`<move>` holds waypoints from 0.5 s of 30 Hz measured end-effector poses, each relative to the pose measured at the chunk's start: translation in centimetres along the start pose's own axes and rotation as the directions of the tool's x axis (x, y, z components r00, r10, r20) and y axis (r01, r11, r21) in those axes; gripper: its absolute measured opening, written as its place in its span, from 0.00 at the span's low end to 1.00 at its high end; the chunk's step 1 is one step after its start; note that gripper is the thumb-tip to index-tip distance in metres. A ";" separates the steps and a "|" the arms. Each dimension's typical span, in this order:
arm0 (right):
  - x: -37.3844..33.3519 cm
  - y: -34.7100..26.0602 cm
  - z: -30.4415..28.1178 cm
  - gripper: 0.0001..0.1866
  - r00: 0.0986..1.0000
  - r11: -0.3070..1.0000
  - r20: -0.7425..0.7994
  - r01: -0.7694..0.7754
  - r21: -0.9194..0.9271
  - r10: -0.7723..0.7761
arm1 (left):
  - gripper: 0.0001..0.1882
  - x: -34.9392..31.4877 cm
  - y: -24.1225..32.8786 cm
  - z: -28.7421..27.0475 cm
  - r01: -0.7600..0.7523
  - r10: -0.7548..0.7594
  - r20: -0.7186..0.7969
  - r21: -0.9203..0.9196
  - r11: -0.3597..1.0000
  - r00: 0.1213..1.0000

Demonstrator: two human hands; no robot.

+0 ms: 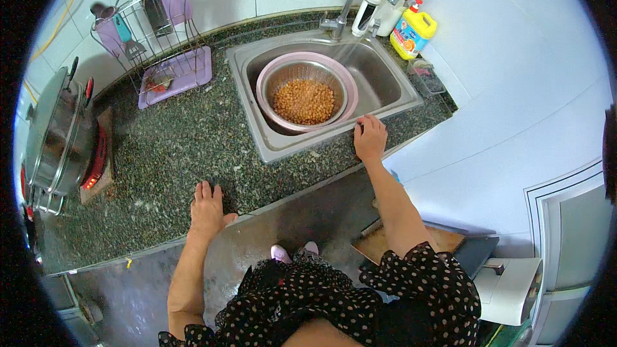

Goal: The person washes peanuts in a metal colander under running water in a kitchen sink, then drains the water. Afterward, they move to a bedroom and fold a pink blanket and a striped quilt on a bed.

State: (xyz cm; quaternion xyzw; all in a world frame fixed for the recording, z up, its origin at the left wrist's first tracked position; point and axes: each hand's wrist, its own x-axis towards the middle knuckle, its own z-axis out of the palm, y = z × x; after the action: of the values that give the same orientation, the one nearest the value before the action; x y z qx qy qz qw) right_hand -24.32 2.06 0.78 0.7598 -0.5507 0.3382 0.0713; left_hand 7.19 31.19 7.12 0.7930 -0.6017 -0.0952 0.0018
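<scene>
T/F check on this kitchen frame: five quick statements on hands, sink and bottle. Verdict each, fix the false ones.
1. The left hand is at the front edge of the speckled counter. True.
2. The right hand is inside the pink basin. False: it is at the front rim of the sink, outside the basin.
3. The metal colander holds round tan beans. True.
4. The colander sits on the dish rack. False: it sits in the basin, inside the sink.
5. The yellow bottle has a red pump top. True.
</scene>
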 end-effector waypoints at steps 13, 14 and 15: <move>-0.2 -0.3 -0.3 0.07 1.000 1.000 -0.020 0.022 0.003 -0.022 | 0.44 -0.3 -0.4 0.5 -0.036 0.038 -0.021 0.069 0.997 0.999; -0.2 -0.3 -0.3 0.07 1.000 1.000 -0.014 0.017 0.007 -0.017 | 0.44 -0.3 -0.4 0.5 -0.031 0.033 -0.019 0.071 0.997 0.999; -0.2 -0.3 -0.2 0.08 1.000 1.000 -0.006 0.013 0.010 -0.013 | 0.44 -0.3 -0.4 0.5 -0.032 0.033 -0.021 0.073 0.997 0.999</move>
State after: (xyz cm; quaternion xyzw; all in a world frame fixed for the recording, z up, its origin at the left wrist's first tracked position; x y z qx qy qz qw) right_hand -24.21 2.45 0.90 0.7626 -0.5439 0.3428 0.0713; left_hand 7.38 31.67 6.60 0.7836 -0.6176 -0.0645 -0.0190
